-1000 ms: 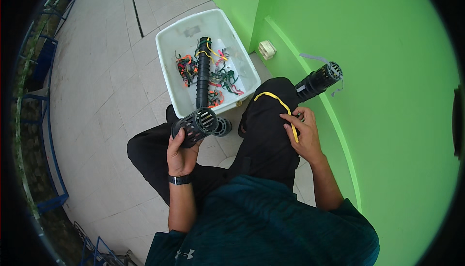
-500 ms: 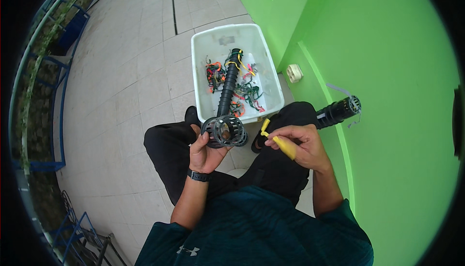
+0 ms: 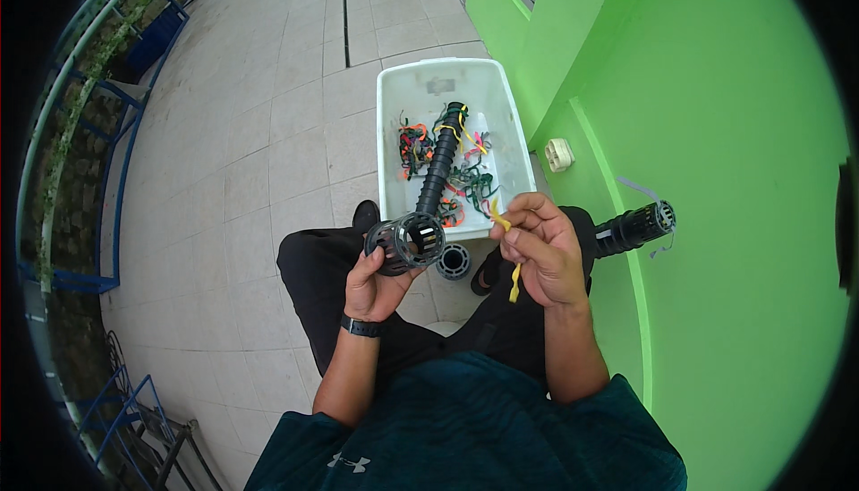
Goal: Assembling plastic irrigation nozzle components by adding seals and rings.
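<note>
The left hand [image 3: 371, 294] grips 1 black slotted cup [image 3: 389, 243], its hidden fingers probably curled underneath. Right of it, near the white tub [image 3: 390, 106], the right hand [image 3: 548, 266] pinches 1 yellow strip [image 3: 514, 283] between thumb and fingers.

Diffuse daylight, fairly bright; shadows soft. Tiled floor [image 3: 242, 187] pale, green wall [image 3: 734, 151] smoothly lit. Black trousers [image 3: 313, 267] sink dark, folds faint. Both hands [image 3: 548, 258] reasonably sharp. Fisheye bows wall trim [image 3: 642, 312]; corners black.
</note>
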The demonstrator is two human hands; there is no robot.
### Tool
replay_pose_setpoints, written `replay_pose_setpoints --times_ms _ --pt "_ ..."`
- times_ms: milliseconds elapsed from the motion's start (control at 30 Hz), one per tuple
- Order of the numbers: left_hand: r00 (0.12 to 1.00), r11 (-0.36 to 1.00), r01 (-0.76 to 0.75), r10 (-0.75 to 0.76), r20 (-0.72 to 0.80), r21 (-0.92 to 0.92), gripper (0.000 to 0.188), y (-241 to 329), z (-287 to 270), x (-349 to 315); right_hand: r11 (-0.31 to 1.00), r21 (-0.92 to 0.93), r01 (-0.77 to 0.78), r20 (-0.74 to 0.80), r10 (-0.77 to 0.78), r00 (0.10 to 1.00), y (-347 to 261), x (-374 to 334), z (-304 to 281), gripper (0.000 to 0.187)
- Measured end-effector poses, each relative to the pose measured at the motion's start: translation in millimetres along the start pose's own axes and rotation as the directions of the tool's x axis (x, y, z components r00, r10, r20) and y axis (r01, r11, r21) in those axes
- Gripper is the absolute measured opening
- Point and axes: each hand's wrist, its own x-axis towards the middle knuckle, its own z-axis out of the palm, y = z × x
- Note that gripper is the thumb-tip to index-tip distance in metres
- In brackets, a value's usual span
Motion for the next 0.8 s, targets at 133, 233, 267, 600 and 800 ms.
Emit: replay_pose_setpoints --times_ms 133,233,267,600,800 --pt "1.000 0.999 -0.024 0.024 0.007 0.021 0.059 4.9 -0.2 1.1 0.934 -0.357 -0.010 -0.009 0.007 1.000 3.2 4.7 9.5 0.021" --pt "0.999 0.999 -0.042 0.042 0.017 -0.012 0.056 6.5 -4.6 0.4 0.857 -0.516 0.011 0.024 0.002 1.000 2.8 9.5 19.2 0.023" --pt "0.999 0.999 -0.044 0.044 0.016 -0.014 0.056 7.0 -4.4 0.1 0.856 -0.517 0.009 0.025 0.004 1.000 4.1 12.4 21.4 0.023" --pt "0.992 0.993 -0.115 0.114 0.045 0.018 0.049 17.8 -3.4 -4.4 0.830 -0.553 -0.076 -0.027 0.073 0.997 15.4 23.4 37.4 0.019" --pt "0.985 0.973 -0.174 0.174 0.017 0.154 0.053 23.9 5.9 -6.9 0.733 -0.680 -0.018 -0.075 -0.045 0.996 18.9 22.8 48.5 0.014"
